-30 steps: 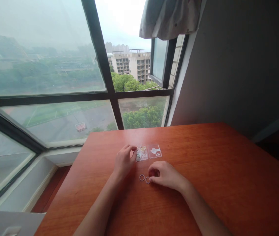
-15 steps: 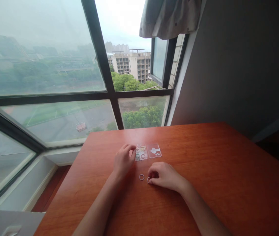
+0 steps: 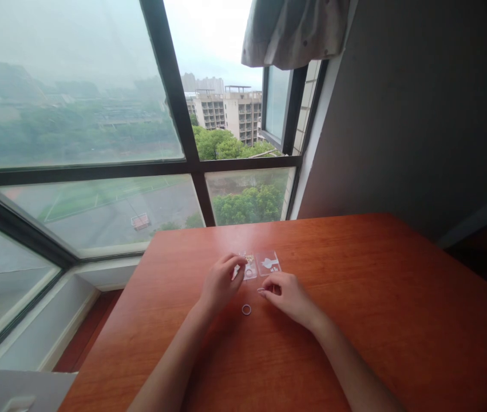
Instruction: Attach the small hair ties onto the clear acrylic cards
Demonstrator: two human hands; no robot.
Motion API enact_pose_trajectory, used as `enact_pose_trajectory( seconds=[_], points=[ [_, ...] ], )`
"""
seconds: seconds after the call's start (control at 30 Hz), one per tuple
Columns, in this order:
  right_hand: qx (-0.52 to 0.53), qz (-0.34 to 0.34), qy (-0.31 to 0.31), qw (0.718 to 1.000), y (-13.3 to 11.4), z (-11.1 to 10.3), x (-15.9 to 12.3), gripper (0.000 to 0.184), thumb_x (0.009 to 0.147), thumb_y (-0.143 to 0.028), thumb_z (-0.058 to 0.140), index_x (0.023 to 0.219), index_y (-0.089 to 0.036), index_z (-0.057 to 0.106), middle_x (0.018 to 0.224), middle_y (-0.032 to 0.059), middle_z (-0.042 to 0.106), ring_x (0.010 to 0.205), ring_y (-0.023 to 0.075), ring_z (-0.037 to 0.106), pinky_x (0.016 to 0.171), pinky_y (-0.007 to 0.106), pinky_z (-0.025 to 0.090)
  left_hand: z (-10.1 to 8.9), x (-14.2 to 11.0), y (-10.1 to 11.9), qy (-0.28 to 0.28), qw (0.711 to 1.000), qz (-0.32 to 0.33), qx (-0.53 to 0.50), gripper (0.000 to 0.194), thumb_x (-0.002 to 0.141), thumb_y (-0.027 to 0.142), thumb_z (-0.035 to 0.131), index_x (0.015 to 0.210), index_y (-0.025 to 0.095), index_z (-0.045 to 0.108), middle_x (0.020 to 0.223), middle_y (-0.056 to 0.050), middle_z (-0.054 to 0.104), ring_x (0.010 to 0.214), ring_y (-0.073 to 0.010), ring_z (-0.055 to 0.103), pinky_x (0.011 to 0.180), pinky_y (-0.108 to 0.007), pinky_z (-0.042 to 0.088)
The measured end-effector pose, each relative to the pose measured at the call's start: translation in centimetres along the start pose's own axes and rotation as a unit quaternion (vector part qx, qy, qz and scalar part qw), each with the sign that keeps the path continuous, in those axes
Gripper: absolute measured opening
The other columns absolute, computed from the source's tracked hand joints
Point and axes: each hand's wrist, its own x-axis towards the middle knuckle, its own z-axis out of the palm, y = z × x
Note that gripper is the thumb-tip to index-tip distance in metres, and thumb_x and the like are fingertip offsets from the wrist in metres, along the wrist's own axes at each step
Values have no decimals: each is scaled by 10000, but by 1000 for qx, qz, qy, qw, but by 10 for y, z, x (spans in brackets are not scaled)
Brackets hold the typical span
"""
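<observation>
My right hand (image 3: 288, 294) is closed in a pinch, with a small pale ring (image 3: 261, 290) between thumb and fingertips, just above the table. A second ring (image 3: 246, 309), light purplish, lies flat on the wood between my two hands. My left hand (image 3: 224, 281) reaches over the left part of a small clear plastic box (image 3: 249, 273). Its fingers are curled with a gap to the thumb, and I see nothing held in them. Small rings and yellowish pieces lie in the box's compartments, partly hidden by this hand. Right of the box is its clear lid (image 3: 268, 263) with a white print.
The reddish-brown wooden table (image 3: 355, 274) reaches to a dark-framed window (image 3: 140, 170) at the back and left. A grey wall (image 3: 380, 131) stands on the right. A curtain (image 3: 295, 31) hangs at the top.
My right hand has lifted the pale ring and moved it away from me, toward the box. My left hand has shifted slightly right, covering more of the box.
</observation>
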Motion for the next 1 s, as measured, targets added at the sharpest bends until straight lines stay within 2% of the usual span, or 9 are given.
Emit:
enact_pose_trajectory(
  seconds=[0.17,0.3,0.47,0.63,0.83,1.0],
  points=[
    [46,29,74,996,1,-3,4,156,807,-313,644,713,-191,662,679,-1,639,597,129,529,558,234,401,1,0,13,-70,994,57,-68,183,896,232,490,917,183,664,854,-50,621,630,-98,488,604,-218,417],
    [65,36,87,993,1,-2,4,197,817,-356,629,718,-188,655,676,6,633,593,133,524,547,237,404,6,-1,14,-91,991,62,-78,174,890,254,515,875,178,671,771,-31,592,605,-94,473,572,-209,400],
    [54,29,74,995,-1,1,3,142,817,-303,625,735,-194,665,695,2,641,603,131,532,559,233,406,11,-2,10,-90,992,55,-70,154,880,224,518,838,178,658,753,-20,584,618,-98,481,582,-208,399],
    [-6,56,65,996,5,5,2,66,781,-215,627,742,-207,679,722,5,668,632,145,572,616,249,427,10,-1,5,-34,999,6,-14,146,868,216,517,817,179,649,796,-30,616,634,-113,510,603,-225,408],
    [-48,47,4,998,4,11,-2,65,768,-194,634,723,-217,674,728,-1,673,678,155,594,642,255,424,10,-3,0,-23,995,-47,88,128,852,222,539,838,214,666,878,-31,647,665,-136,579,624,-239,419],
    [-70,18,-47,996,-8,20,-7,81,763,-162,636,734,-218,686,760,-8,667,699,141,584,640,237,398,8,-4,-5,-14,994,-54,95,151,855,217,523,895,224,668,919,-29,655,725,-152,608,665,-251,436]
  ],
)
